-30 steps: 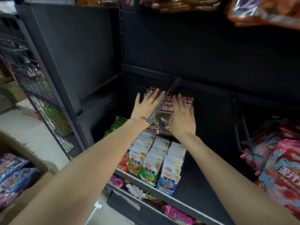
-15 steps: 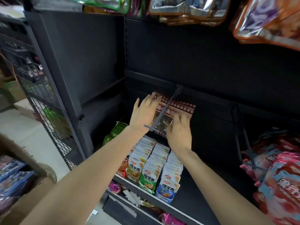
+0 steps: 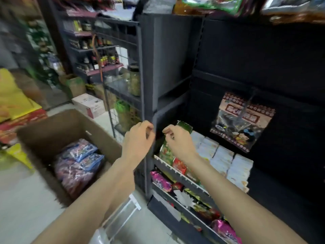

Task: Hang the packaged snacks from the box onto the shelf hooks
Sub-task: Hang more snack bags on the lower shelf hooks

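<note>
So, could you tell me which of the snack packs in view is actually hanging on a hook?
The red-bordered pack with the cartoon figure, hanging alone against the dark back panel; the blue ones lie in the cardboard box.

My left hand (image 3: 139,138) and right hand (image 3: 177,140) hang side by side, apart. The box (image 3: 52,131) of snack packets (image 3: 77,162) sits below-left of my left hand. The hung packet (image 3: 242,122) on its hook (image 3: 248,101) lies up-right of my right hand, above the shelf stacks (image 3: 221,159).
</note>
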